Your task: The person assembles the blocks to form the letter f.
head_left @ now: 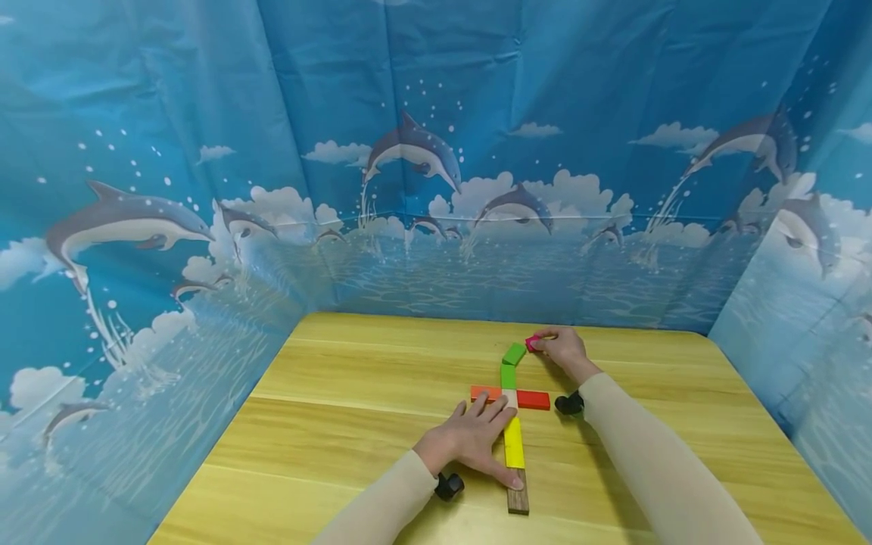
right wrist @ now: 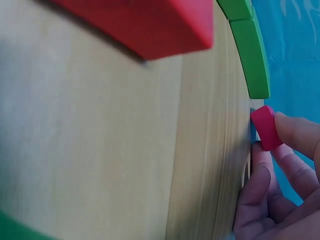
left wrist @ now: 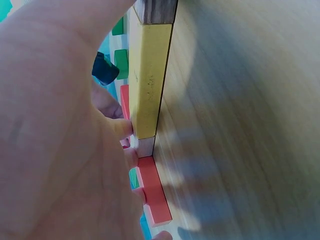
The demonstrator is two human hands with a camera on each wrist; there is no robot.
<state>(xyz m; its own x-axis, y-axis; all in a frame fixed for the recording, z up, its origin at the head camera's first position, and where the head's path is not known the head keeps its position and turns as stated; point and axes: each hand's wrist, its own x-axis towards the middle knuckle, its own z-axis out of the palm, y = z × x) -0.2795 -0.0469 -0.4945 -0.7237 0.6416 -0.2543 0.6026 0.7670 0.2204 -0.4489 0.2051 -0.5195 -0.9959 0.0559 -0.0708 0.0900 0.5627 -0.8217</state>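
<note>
Between thumb and fingers my right hand (head_left: 564,350) pinches a small pink block (right wrist: 266,128), held by the end of a tilted green block (head_left: 514,353). Below that, another green block (head_left: 508,376) leads down to a pale block (head_left: 511,395). An orange block (head_left: 480,392) lies to its left and a red block (head_left: 534,400) to its right. My left hand (head_left: 470,439) lies with spread fingers over the row, fingertips by the orange and pale blocks. Its thumb touches the dark brown block (head_left: 518,501) at the near end, beyond the yellow block (head_left: 514,446).
All the blocks lie on a wood-grain table (head_left: 327,424). A blue curtain (head_left: 327,113) printed with dolphins hangs behind and beside it. Black wrist devices show at the left cuff (head_left: 450,487) and the right cuff (head_left: 569,403).
</note>
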